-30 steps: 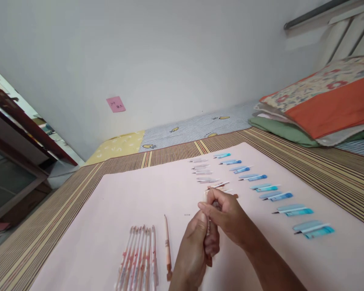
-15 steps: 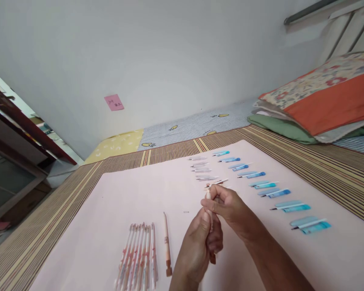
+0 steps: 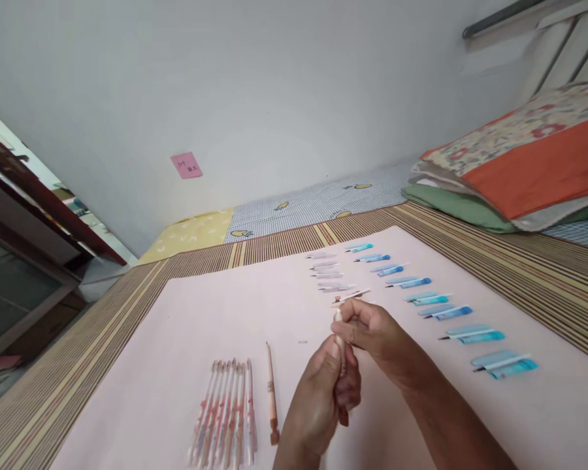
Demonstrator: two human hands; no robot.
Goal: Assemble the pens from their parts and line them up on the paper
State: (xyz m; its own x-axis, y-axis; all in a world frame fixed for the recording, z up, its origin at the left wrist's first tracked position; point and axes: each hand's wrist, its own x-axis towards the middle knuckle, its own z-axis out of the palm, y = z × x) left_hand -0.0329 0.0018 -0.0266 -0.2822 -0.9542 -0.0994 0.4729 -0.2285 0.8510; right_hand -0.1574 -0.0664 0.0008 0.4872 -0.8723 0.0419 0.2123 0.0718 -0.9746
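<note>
My left hand is closed around the barrel of a cream pen, which stands nearly upright with its brown end below my fist. The thumb and fingertips of my right hand pinch the pen's pale upper end. Left of my hands, a similar cream pen with a brown end lies alone on the pink sheet. Several clear pens with reddish patterns lie side by side further left. Just beyond my right hand are slender pen parts, partly hidden by the fingers.
Several blue pens in separate parts run in a diagonal row on the right. Pale pen parts form a shorter row beside them. A tiny grey piece lies mid-sheet. Folded bedding is stacked on the striped mat at right.
Both hands keep nearly the same grip on the pen, with the right fingertips slightly shifted at its upper end. The whole view has moved slightly.
</note>
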